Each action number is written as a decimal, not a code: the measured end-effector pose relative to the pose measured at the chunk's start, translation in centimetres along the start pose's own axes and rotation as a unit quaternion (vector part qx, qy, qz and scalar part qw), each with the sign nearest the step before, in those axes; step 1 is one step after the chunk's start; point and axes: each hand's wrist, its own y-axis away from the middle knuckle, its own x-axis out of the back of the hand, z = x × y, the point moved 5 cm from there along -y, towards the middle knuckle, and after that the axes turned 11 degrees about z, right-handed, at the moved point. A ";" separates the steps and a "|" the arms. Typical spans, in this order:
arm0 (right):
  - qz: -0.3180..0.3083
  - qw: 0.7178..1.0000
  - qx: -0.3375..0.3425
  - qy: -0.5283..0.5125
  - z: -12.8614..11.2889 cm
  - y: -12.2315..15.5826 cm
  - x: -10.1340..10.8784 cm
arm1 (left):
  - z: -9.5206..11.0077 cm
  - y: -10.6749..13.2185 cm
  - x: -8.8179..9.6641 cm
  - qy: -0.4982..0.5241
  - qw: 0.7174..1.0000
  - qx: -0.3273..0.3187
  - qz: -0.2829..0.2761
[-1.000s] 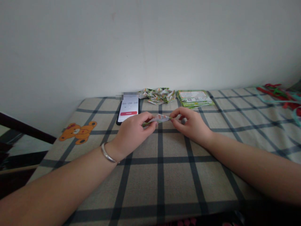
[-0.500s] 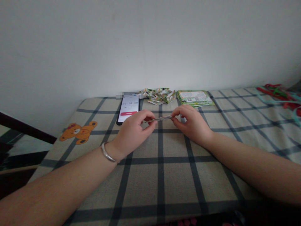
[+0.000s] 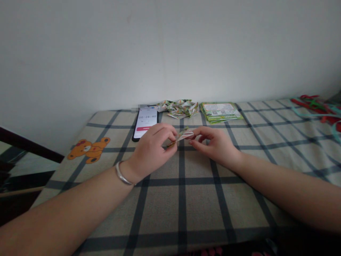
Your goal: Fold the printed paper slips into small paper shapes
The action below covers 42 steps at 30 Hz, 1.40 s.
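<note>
Between my two hands, above the checked tablecloth, is a small folded piece of printed paper (image 3: 184, 134), white and green with a pointed flap. My left hand (image 3: 156, 144), with a silver bangle on its wrist, pinches the paper's left end between thumb and fingers. At the right end, my right hand (image 3: 213, 142) has its thumb and index finger closed on the paper's edge. Beyond the hands lies a pile of folded paper pieces (image 3: 179, 108) in similar green and white print. Right of that pile is a stack of flat printed sheets (image 3: 221, 112).
A phone (image 3: 145, 122) showing a running timer lies just beyond my left hand. An orange bear figure (image 3: 89, 150) is on the cloth at the left. Red, green and teal straps (image 3: 319, 110) lie at the far right. A wall (image 3: 170, 53) rises behind the table.
The paper was thin and nearly edge-on; now it is tilted, with a folded flap standing up. My right hand has shifted slightly left and down.
</note>
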 end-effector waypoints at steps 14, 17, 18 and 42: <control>-0.022 0.985 -0.061 -0.159 0.5 0.0 -0.8 | 1.2 0.0 -0.3 -0.047 0.996 -0.062 -0.048; -0.023 0.981 -0.067 -0.181 0.7 0.0 -0.6 | 1.2 0.1 -0.3 -0.053 0.995 -0.070 -0.052; -0.024 0.980 -0.066 -0.184 0.7 0.1 -0.6 | 1.2 0.1 -0.3 -0.056 0.994 -0.072 -0.052; 0.044 0.997 0.006 0.061 0.6 -0.2 0.6 | 0.7 -0.1 0.2 -0.084 0.996 -0.033 0.001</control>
